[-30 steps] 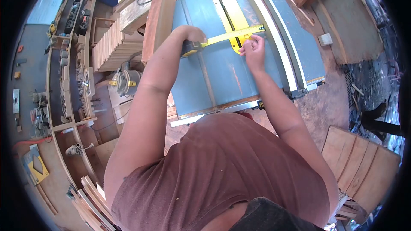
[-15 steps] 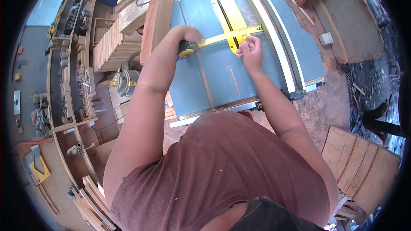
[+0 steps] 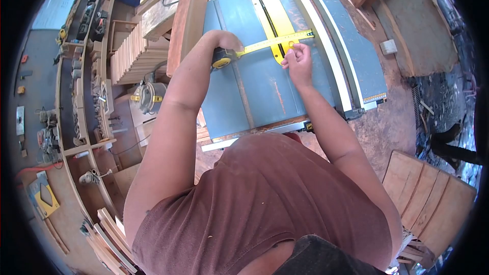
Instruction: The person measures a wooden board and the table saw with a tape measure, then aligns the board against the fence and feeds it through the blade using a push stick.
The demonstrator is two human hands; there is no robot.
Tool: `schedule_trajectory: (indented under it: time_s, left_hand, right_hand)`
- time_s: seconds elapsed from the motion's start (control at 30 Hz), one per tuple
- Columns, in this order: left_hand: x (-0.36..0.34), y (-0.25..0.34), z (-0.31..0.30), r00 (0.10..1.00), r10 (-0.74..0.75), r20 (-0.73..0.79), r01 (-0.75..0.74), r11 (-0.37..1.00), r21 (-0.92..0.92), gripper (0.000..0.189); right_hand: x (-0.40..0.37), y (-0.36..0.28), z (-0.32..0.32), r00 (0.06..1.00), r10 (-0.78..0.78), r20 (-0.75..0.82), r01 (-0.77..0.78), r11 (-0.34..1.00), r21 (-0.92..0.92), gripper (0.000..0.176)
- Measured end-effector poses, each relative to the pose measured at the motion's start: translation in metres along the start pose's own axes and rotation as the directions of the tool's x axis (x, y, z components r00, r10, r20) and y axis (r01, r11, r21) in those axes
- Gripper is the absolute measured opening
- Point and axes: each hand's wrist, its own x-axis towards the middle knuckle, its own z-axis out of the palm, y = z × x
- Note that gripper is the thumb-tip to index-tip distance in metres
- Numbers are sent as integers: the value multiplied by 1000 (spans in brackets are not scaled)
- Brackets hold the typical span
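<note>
One tape measure [image 3: 222, 62] | case clasped in left grip [image 3: 227, 42] | blade [image 3: 270, 43] beside right grip [image 3: 299, 62], hold unclear

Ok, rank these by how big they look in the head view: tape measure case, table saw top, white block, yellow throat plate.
1. Table saw top
2. Yellow throat plate
3. Tape measure case and white block: too close to rank; the left hand covers part of the case.
</note>
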Motion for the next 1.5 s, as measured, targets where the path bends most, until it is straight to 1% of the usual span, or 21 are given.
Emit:
schedule_trajectory:
  time_s: [0.27,0.4,0.47,0.73,0.77,0.8,0.93,0.97,1.0,1.03,1.07,1.1,1.17,1.2,1.23,1.27,1.33,1.37,1.4,1.47,1.5]
  left_hand:
    - [7,-5,0,1000,-25,-9,25,999,-34,41]
    - [3,-1,-1,1000,-6,-4,6,1000,19,42]
    - [2,-1,1,1000,4,6,-4,999,48,43]
    - [-12,-1,15,991,28,-127,-11,991,132,47]
    - [-13,-7,20,980,83,-178,-51,983,175,46]
    - [-21,-10,27,979,79,-188,-48,985,164,46]
    - [-106,-14,87,876,221,-429,-279,957,-76,37]
    - [-115,-32,104,903,230,-362,-308,936,-174,34]
    - [-135,-46,120,914,247,-321,-319,927,-196,31]
    - [-136,-74,150,858,351,-374,-485,795,-366,30]
    - [-151,-92,174,843,336,-419,-513,733,-446,29]
    - [-169,-102,199,857,253,-449,-509,550,-662,30]
    - [-167,-136,247,843,101,-528,-534,268,-802,27]
    - [-169,-144,266,842,5,-540,-537,110,-836,25]
    - [-164,-152,284,766,-139,-628,-614,132,-778,23]
    - [-158,-160,300,715,-239,-657,-678,-10,-735,23]
    - [-147,-174,321,564,-429,-705,-815,-151,-560,30]
    - [-148,-190,329,505,-456,-733,-853,-133,-505,34]
    - [-147,-206,333,516,-457,-725,-848,-148,-510,34]
    - [-135,-238,336,501,-507,-702,-864,-344,-368,43]
    - [-126,-255,344,558,-443,-702,-818,-436,-375,55]
  right_hand:
    - [-1,4,-2,1000,-6,28,7,998,-55,12]
    - [-3,3,0,1000,8,26,-5,996,-86,12]
    - [-1,8,0,999,-41,36,44,995,-95,12]
    - [-4,5,3,998,-61,24,64,985,-157,13]
    - [-5,5,2,998,-62,20,64,980,-188,14]
    - [-7,4,2,997,-63,35,68,979,-190,14]
    - [-14,0,0,993,-97,66,108,973,-205,21]
    - [-17,-2,-1,995,-63,80,83,958,-276,23]
    - [-22,-4,2,995,-28,93,59,936,-347,24]
    - [-30,-3,6,993,52,108,-9,932,-361,27]
    - [-50,-10,24,977,106,186,-37,939,-343,27]
    - [-77,-18,51,952,160,261,-69,943,-326,28]
    - [-135,-24,113,750,428,504,-258,891,-373,30]
    - [-166,-23,148,692,439,573,-203,880,-428,38]
    - [-193,-18,182,625,454,635,-145,867,-477,47]
    - [-208,-6,216,614,470,635,-151,859,-490,47]
    - [-228,19,275,657,470,589,-180,857,-483,54]
    - [-230,33,295,618,576,535,-365,813,-454,53]
    - [-228,51,312,561,673,482,-538,739,-406,52]
    - [-220,108,326,553,690,467,-537,724,-433,56]
    - [-216,126,335,560,706,434,-582,708,-400,55]
